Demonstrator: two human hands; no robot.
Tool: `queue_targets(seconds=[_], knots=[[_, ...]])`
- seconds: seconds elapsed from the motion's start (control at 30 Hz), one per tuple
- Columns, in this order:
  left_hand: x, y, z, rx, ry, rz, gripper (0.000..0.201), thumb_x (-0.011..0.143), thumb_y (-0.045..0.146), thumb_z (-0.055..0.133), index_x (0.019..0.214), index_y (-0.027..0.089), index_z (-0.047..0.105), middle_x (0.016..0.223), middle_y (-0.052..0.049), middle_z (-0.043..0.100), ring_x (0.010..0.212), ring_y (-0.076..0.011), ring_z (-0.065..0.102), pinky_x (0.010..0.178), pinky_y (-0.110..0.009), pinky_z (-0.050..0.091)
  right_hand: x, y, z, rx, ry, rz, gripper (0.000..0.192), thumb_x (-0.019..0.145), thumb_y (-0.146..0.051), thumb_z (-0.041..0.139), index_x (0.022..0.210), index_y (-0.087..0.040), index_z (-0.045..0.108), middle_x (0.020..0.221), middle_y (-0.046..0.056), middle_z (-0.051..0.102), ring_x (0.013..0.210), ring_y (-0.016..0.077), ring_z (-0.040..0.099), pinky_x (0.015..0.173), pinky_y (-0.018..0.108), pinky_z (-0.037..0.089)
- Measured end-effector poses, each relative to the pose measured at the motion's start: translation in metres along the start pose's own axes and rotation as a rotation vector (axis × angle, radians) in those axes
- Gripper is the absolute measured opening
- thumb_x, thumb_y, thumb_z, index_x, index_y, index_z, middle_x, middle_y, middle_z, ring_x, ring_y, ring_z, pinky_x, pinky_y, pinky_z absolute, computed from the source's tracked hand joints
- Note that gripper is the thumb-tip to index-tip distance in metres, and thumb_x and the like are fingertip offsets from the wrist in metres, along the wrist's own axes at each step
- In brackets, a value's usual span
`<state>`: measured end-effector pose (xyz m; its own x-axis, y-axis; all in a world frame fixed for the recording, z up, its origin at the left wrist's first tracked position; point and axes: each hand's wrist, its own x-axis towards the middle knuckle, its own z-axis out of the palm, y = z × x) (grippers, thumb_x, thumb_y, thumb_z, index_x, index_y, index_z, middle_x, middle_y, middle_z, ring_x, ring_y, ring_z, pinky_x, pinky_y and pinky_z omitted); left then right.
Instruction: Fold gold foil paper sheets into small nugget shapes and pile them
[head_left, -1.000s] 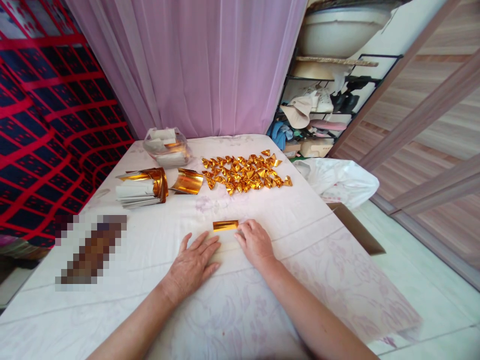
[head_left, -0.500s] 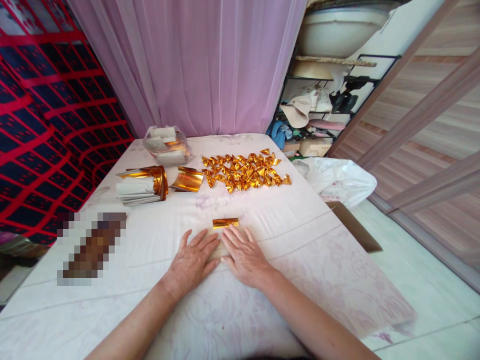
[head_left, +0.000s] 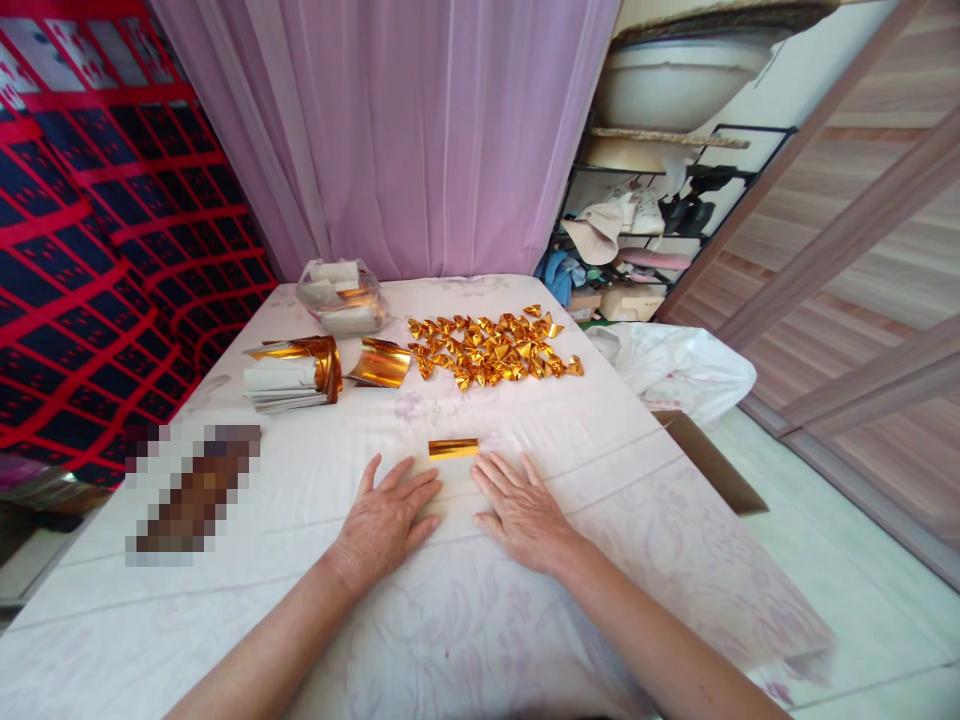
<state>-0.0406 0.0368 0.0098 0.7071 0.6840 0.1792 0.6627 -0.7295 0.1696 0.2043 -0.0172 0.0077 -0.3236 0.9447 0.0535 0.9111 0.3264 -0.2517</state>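
Note:
A folded strip of gold foil paper [head_left: 453, 448] lies flat on the tablecloth [head_left: 600, 500], just beyond my fingertips. My left hand [head_left: 386, 515] rests palm down on the cloth, fingers spread, to the near left of the strip and holding nothing. On the right, my right hand [head_left: 523, 508] also lies flat with its fingers stretched out; its fingertips are close to the strip's right end. Further back sit many folded gold paper pieces [head_left: 499, 350] in loose rows. Left of them are a curved gold foil sheet [head_left: 382, 363] and a stack of foil-backed sheets [head_left: 285, 380].
A clear plastic bag [head_left: 343, 300] of more sheets stands at the back left. A blurred-out patch [head_left: 195, 490] covers something on the table's left. Right of the table are a white plastic bag [head_left: 675, 370], a brown board [head_left: 709, 460] and a loaded shelf rack [head_left: 637, 200]. A purple curtain [head_left: 412, 140] hangs behind.
My right hand has slid to the right, away from my left hand, uncovering the strip's right end. My left hand stays in nearly the same place. The view has shifted slightly.

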Motion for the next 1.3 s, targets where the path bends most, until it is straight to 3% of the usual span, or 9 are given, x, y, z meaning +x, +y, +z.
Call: queue_targets(seconds=[0.1,0.23,0.33,0.57,0.97,1.17,1.3], knots=[[0.006,0.0,-0.003,-0.066,-0.013,-0.037,0.034,0.092,0.043,0.051,0.12,0.029,0.064,0.129,-0.002,0.065,0.131,-0.0297,0.045,0.115,-0.059,0.005,0.0,0.004,-0.006,0.003,0.031,0.056,0.051,0.094,-0.038,0.05,0.142,-0.019,0.046,0.15,0.01,0.04,0.14,0.0265,0.033,0.116,0.056,0.018],[0.023,0.005,-0.012,-0.148,-0.035,-0.084,0.02,0.093,0.034,0.051,0.099,0.027,0.068,0.114,-0.002,0.07,0.114,-0.0254,0.057,0.111,-0.059,0.016,0.012,0.009,-0.01,0.046,0.216,0.131,0.037,0.094,-0.028,0.047,0.128,-0.018,0.058,0.134,0.012,0.058,0.123,0.0247,0.052,0.103,0.044,0.039],[0.035,0.008,-0.013,-0.157,-0.004,-0.152,0.012,0.089,0.027,0.055,0.092,0.023,0.066,0.101,-0.003,0.071,0.101,-0.0234,0.06,0.105,-0.053,0.029,0.028,0.013,-0.006,0.121,0.334,0.122,0.029,0.09,-0.024,0.052,0.116,-0.02,0.064,0.116,0.009,0.067,0.109,0.0228,0.059,0.094,0.038,0.046],[0.034,0.006,0.007,-0.151,0.147,-0.232,0.04,0.082,0.032,0.065,0.12,0.021,0.059,0.114,-0.008,0.066,0.108,-0.0274,0.057,0.094,-0.045,0.04,0.039,0.017,0.014,0.206,0.446,0.074,0.019,0.082,-0.022,0.063,0.101,-0.022,0.066,0.103,0.006,0.068,0.099,0.0223,0.061,0.088,0.036,0.046],[0.028,0.002,0.016,-0.2,0.233,-0.198,0.03,0.083,0.025,0.065,0.113,0.025,0.064,0.114,-0.006,0.067,0.105,-0.0245,0.061,0.091,-0.043,0.044,0.028,0.007,0.006,0.089,0.509,-0.01,0.016,0.086,-0.019,0.059,0.1,-0.022,0.066,0.104,0.007,0.068,0.095,0.0232,0.06,0.082,0.037,0.045],[0.028,0.002,0.019,-0.207,0.244,-0.175,0.03,0.084,0.024,0.063,0.114,0.026,0.064,0.111,-0.005,0.068,0.102,-0.0241,0.062,0.089,-0.041,0.047,0.031,0.014,0.01,0.299,0.62,0.04,0.017,0.092,-0.022,0.048,0.094,-0.022,0.065,0.091,0.005,0.07,0.088,0.0193,0.063,0.08,0.032,0.049],[0.027,0.003,0.019,-0.187,0.244,-0.15,0.026,0.085,0.021,0.061,0.11,0.025,0.065,0.109,-0.005,0.068,0.101,-0.0237,0.061,0.088,-0.041,0.047,0.034,0.021,0.016,0.403,0.62,0.096,0.011,0.087,-0.022,0.053,0.09,-0.022,0.064,0.089,0.005,0.07,0.085,0.0191,0.065,0.078,0.031,0.051]])
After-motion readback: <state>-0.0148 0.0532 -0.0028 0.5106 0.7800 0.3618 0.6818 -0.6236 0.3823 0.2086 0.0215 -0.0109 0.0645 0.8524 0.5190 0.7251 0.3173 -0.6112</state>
